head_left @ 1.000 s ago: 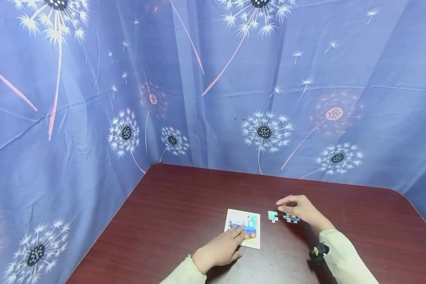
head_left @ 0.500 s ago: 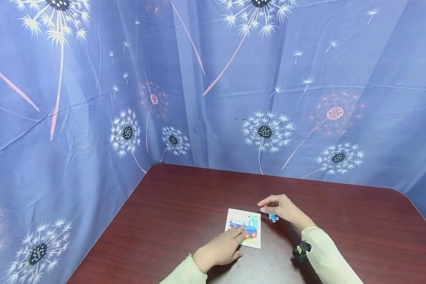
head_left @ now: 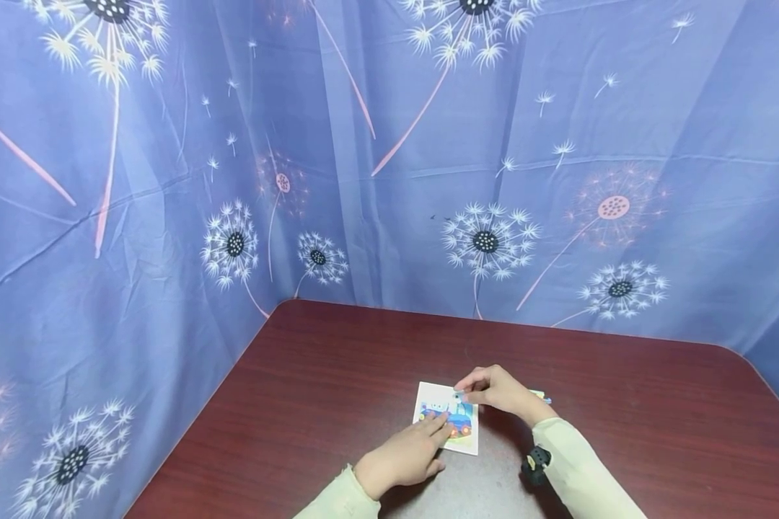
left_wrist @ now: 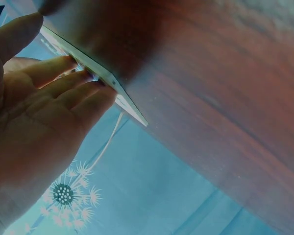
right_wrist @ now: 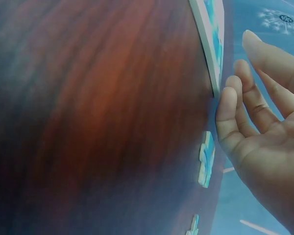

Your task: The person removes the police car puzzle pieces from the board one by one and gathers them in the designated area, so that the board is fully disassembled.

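A small square picture puzzle (head_left: 432, 393) with a white border and a blue vehicle lies on the table. My left hand (head_left: 405, 448) rests on its lower left part, fingers straight; the left wrist view shows the fingertips over the board's edge (left_wrist: 104, 73). Over the upper right corner of the puzzle is my right hand (head_left: 498, 391), thumb and index fingertip close to the picture. In the right wrist view that hand (right_wrist: 264, 110) has loosely bent fingers with nothing seen between them. A teal jigsaw piece (right_wrist: 206, 159) lies beneath it, hidden in the head view.
A second jigsaw piece (right_wrist: 193, 226) lies farther right, partly covered by the right wrist in the head view. The dark red wooden table (head_left: 350, 353) has rounded corners. Blue dandelion-print cloth (head_left: 389, 245) hangs behind it and along the left side.
My right hand has moved left from above the loose pieces to the puzzle's upper right corner. The left hand has stayed on the puzzle.
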Action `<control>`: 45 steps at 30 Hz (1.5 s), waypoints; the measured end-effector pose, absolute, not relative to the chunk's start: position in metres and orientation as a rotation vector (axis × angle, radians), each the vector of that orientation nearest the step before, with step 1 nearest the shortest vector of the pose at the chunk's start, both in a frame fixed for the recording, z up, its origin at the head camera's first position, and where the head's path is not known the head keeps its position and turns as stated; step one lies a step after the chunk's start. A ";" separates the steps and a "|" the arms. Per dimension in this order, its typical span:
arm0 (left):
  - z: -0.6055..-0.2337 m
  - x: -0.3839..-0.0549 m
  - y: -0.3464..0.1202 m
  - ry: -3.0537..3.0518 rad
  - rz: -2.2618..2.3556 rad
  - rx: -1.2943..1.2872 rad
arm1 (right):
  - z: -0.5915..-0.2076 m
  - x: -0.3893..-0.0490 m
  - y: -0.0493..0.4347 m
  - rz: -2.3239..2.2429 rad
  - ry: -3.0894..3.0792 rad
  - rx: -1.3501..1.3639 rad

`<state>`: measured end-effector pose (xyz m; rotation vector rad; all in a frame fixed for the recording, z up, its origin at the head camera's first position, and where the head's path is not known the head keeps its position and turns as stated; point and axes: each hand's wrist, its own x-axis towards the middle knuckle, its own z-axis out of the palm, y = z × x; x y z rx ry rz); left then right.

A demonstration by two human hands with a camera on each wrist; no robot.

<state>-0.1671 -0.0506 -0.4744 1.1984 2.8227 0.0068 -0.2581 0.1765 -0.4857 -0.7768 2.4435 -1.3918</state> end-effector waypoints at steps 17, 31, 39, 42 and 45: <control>-0.473 -0.166 -0.050 2.821 -0.001 1.197 | -0.495 -0.258 0.174 -1.241 2.483 -0.830; -0.475 -0.165 -0.049 2.834 -0.021 1.205 | -0.494 -0.256 0.170 -1.198 2.541 -0.815; -0.476 -0.167 -0.049 2.835 -0.017 1.214 | -0.492 -0.256 0.172 -1.274 2.537 -0.859; -0.476 -0.168 -0.049 2.838 -0.017 1.208 | -0.493 -0.257 0.173 -1.304 2.527 -0.878; -0.476 -0.168 -0.049 2.834 -0.010 1.192 | -0.493 -0.257 0.174 -1.315 2.518 -0.857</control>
